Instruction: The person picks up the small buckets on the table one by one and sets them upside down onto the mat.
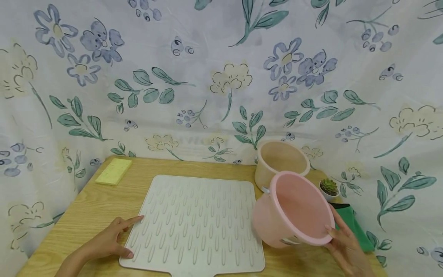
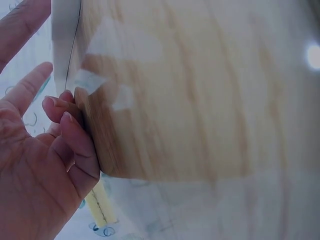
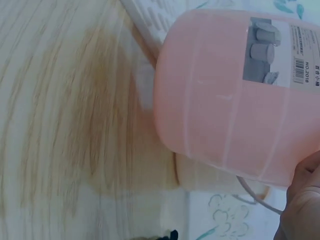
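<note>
A white ridged washboard (image 1: 194,227) lies flat on the wooden table, its handle towards the person. My left hand (image 1: 104,240) rests at its left edge, index finger extended and thumb on the near corner; in the left wrist view the other fingers (image 2: 80,150) bend against the tabletop. A pink bucket (image 1: 277,227) tilts over the board's right side, its mouth facing the person. By the rim's right side my right hand (image 1: 346,246) grips it, thumb inside. The right wrist view shows the bucket's label (image 3: 280,55) and part of that hand (image 3: 302,200).
Behind the pink bucket stands a beige bucket (image 1: 266,175). A small potted succulent (image 1: 328,188) and a green cloth (image 1: 356,227) sit along the right side. At the back left lies a yellow sponge (image 1: 114,171). Flowered fabric (image 1: 207,107) hangs around the table.
</note>
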`<state>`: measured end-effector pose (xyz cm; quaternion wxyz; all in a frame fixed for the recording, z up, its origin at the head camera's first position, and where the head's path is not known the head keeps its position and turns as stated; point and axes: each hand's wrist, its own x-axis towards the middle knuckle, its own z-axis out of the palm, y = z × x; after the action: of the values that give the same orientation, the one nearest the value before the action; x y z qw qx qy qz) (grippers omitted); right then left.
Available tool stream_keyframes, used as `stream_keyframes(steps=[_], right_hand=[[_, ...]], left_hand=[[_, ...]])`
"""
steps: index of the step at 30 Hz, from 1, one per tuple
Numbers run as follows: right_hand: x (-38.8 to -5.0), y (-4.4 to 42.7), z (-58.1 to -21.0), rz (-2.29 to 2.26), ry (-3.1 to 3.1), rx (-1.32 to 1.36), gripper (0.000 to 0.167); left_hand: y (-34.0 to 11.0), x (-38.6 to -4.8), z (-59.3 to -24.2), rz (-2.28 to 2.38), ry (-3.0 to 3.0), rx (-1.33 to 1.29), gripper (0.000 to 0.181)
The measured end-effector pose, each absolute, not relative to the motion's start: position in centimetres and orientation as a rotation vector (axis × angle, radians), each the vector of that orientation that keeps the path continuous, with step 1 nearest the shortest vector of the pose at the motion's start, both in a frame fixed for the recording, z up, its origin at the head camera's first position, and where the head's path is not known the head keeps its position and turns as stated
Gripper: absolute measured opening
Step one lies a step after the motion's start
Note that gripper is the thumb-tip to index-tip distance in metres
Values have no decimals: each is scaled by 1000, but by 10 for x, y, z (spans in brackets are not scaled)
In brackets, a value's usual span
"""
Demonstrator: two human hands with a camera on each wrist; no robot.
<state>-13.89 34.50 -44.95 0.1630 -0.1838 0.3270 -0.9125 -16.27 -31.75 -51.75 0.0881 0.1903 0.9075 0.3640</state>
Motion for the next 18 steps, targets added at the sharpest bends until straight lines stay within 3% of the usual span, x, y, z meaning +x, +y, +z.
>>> stream_keyframes(steps=[18], right_hand=[[-150,318,-454,-2694,859,-515,67]], left_hand=[[-317,-163,-516,1101,2662,503,101]])
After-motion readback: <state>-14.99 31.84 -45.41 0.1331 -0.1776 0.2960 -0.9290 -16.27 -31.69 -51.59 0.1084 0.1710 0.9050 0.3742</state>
